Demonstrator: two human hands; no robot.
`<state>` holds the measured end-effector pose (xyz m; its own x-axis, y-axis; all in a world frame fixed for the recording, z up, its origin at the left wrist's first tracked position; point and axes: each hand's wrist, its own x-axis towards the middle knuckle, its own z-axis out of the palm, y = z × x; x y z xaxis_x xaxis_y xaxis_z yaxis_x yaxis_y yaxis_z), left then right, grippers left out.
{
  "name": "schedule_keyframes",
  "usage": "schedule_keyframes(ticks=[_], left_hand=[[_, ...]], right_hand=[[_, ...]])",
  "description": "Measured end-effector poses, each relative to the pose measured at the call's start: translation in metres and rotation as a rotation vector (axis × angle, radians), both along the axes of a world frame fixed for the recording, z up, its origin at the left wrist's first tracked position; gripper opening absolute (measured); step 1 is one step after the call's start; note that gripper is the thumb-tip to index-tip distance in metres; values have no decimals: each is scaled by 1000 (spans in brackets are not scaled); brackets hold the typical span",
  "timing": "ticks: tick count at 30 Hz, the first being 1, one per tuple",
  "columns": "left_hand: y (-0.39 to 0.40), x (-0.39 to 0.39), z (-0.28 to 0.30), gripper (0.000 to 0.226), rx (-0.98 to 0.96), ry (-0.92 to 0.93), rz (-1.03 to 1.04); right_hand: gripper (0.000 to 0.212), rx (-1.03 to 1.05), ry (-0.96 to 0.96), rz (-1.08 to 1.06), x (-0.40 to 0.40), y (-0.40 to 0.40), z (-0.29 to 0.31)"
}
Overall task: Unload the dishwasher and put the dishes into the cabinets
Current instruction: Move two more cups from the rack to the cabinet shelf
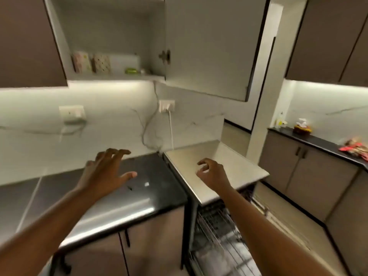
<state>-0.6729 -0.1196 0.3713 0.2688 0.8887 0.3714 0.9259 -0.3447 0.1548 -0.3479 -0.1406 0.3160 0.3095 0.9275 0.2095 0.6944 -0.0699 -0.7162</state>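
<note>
The dishwasher stands at the lower middle under a pale top, with its wire racks showing below; I cannot make out any dishes in them through the blur. Above it an upper cabinet is open, its door swung out to the right. On its shelf lie two patterned packets, a white board and a small green thing. My left hand hovers over the black counter with fingers spread and holds nothing. My right hand floats over the dishwasher top, fingers loosely curled and empty.
A glossy black counter runs left of the dishwasher, with brown cupboards below. Two wall sockets with cables sit on the white backsplash. At the right, a second black counter holds a jar and red packets. Closed brown upper cabinets hang at both sides.
</note>
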Motion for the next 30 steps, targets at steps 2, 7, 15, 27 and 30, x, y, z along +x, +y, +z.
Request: schedule_keyframes(ticks=[2, 7, 15, 27, 30], left_hand=[[-20, 5, -20, 71, -43, 10, -26], [-66, 40, -76, 69, -201, 12, -111], [-121, 128, -169, 66, -667, -272, -187], [-190, 329, -231, 61, -867, -260, -182], [-208, 367, -249, 62, -876, -254, -154]], right_hand=[[32, -81, 17, -17, 4, -34, -29], [36, -166, 42, -90, 31, -113, -83], [33, -348, 132, -277, 106, -224, -162], [44, -508, 375, -468, 288, -353, -220], [56, -618, 425, -401, 325, -376, -225]])
